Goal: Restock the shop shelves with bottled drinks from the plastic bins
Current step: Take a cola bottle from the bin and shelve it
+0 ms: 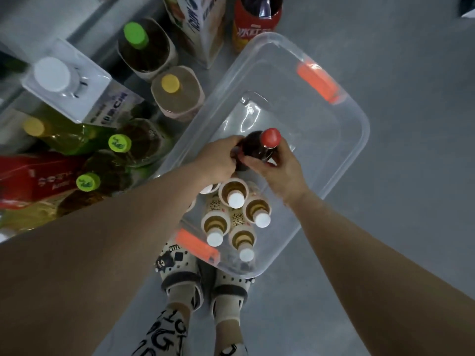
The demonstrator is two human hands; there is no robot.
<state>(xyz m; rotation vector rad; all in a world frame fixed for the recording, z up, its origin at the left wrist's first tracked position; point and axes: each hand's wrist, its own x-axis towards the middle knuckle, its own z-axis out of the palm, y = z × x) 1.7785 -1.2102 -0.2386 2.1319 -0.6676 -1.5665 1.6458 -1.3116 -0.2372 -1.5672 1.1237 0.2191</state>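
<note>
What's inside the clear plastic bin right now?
Four white-capped amber bottles near one end; left hand and right hand grip a dark red-capped bottle. The left forearm hides any others.

Beige perforated clogs (180, 265) with charms (163, 263); beige socks (181, 296); black-lettered trousers (168, 335).

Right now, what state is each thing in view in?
Dark bottle, red cap on, held by both grips.
Left grip, holding the dark bottle.
Right grip, holding the dark bottle.
Clear bin, lidless, on the floor.
White-capped bottles, capped, upright in the bin.
Shelf bottles, capped, upright.
</note>
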